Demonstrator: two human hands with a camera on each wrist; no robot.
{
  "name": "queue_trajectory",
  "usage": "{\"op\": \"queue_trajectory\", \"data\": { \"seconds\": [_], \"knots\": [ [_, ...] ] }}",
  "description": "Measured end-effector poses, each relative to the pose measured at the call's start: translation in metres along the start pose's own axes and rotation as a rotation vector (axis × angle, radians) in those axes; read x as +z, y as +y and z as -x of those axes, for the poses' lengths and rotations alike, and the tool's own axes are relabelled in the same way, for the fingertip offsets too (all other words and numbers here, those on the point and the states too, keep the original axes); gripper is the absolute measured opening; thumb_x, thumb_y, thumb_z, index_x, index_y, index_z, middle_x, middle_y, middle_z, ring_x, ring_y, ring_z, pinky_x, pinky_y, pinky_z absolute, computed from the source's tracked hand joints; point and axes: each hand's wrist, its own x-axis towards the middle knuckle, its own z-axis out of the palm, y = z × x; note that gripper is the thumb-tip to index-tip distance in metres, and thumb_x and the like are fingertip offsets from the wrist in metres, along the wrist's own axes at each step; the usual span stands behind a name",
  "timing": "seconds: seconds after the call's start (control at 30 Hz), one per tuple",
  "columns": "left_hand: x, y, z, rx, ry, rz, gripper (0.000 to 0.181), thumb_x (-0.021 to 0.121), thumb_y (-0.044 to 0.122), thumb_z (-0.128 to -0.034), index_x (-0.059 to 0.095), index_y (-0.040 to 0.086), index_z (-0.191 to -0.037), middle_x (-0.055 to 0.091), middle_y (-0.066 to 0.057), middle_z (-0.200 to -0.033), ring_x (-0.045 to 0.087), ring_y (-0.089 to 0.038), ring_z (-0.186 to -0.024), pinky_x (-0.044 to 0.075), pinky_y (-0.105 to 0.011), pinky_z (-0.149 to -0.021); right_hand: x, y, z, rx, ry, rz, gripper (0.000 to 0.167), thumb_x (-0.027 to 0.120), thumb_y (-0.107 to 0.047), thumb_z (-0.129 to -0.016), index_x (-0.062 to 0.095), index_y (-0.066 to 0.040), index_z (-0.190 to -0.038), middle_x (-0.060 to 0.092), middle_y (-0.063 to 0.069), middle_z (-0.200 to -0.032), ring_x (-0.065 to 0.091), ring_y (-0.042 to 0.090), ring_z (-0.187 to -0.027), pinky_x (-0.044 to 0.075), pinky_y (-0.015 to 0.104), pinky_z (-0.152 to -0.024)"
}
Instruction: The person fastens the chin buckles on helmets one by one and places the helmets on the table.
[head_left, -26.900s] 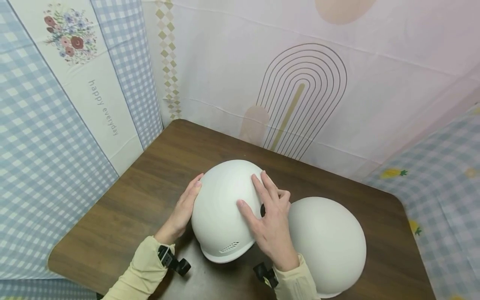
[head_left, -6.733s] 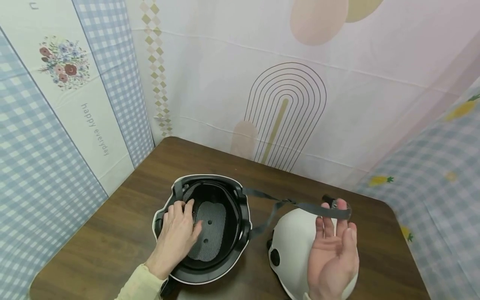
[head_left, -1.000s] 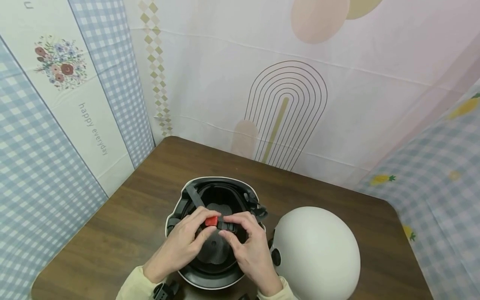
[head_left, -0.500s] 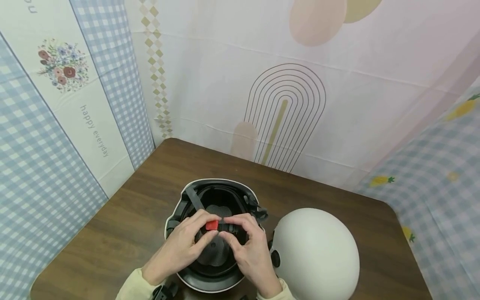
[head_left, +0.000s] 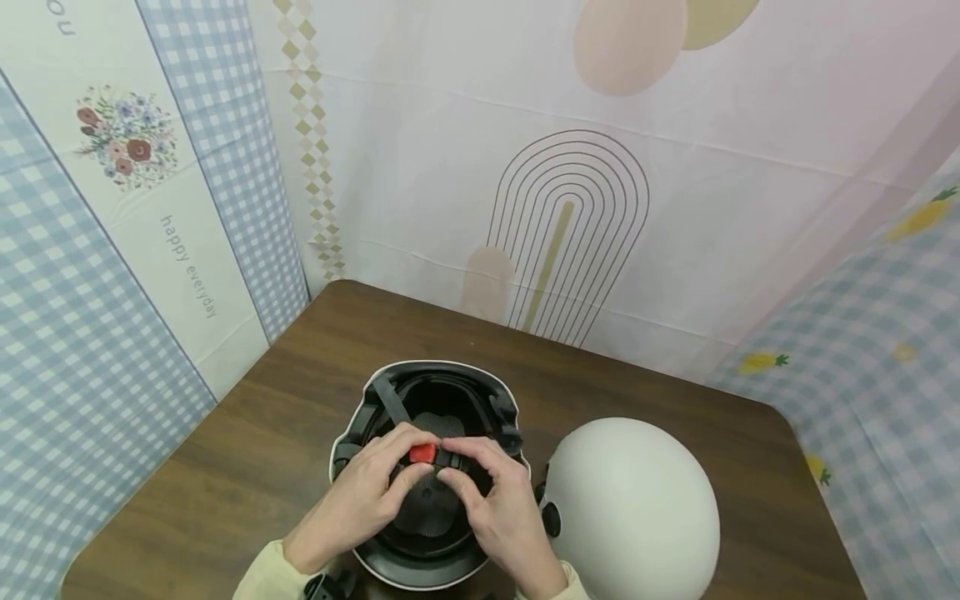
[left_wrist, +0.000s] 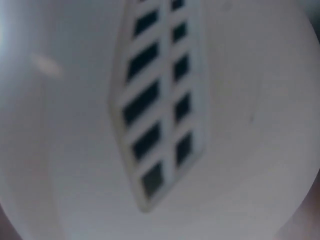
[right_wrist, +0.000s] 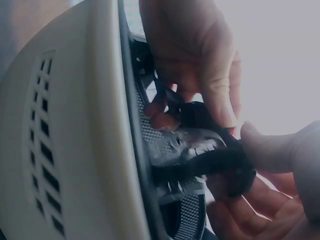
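Note:
A white helmet (head_left: 429, 577) lies upside down on the table, its black padded inside facing up. Over its opening, my left hand (head_left: 367, 483) pinches the red part of a chin-strap buckle (head_left: 422, 453) between thumb and fingers. My right hand (head_left: 501, 498) pinches the buckle's black part (head_left: 447, 459) from the other side. The two parts meet end to end; whether they are latched I cannot tell. A grey strap (head_left: 391, 400) runs to the helmet's far left edge. Clear plastic (right_wrist: 170, 147) shows near the strap in the right wrist view. Helmet vents (left_wrist: 145, 105) fill the left wrist view.
A second white helmet (head_left: 633, 508) sits dome up, close to the right of the first. Both are on a brown wooden table (head_left: 247, 450). Patterned cloth (head_left: 420, 167) hangs behind and along the sides.
The first helmet, dome up at the start, is now upturned. The right hand has come back from holding the strap out over the second helmet. Over the last second both hands barely move.

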Motion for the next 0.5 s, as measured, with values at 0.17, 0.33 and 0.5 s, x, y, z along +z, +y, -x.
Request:
{"op": "queue_trajectory", "data": {
  "seconds": [0.17, 0.33, 0.5],
  "knots": [
    [0.003, 0.001, -0.004, -0.008, -0.01, 0.0, 0.023, 0.063, 0.021, -0.0955, 0.061, 0.023, -0.119, 0.057, 0.017, -0.11, 0.054, -0.002, -0.095, 0.046, -0.033, -0.083, -0.004, 0.005, -0.003, -0.035, 0.011, -0.008, 0.024, 0.075, -0.018, -0.085, 0.069, -0.018, -0.109, 0.063, -0.006, -0.108, 0.061, 0.012, -0.101, 0.051, 0.031, -0.085],
    [0.006, 0.004, -0.005, -0.017, -0.012, 0.014, 0.022, 0.063, 0.019, -0.0956, 0.061, 0.022, -0.118, 0.057, 0.017, -0.109, 0.054, -0.002, -0.092, 0.047, -0.031, -0.081, -0.006, 0.007, -0.004, 0.011, 0.033, -0.033, 0.024, 0.077, -0.022, -0.083, 0.069, -0.02, -0.105, 0.066, -0.008, -0.101, 0.063, 0.012, -0.096, 0.052, 0.032, -0.082],
    [0.011, 0.005, -0.008, -0.008, 0.014, 0.007, 0.024, 0.066, 0.014, -0.0927, 0.062, 0.017, -0.116, 0.058, 0.014, -0.108, 0.054, -0.003, -0.093, 0.047, -0.031, -0.082, -0.01, 0.007, -0.005, 0.074, 0.054, -0.042, 0.024, 0.081, -0.025, -0.078, 0.071, -0.025, -0.1, 0.067, -0.015, -0.098, 0.064, 0.009, -0.095, 0.052, 0.036, -0.084]
  ]
}}
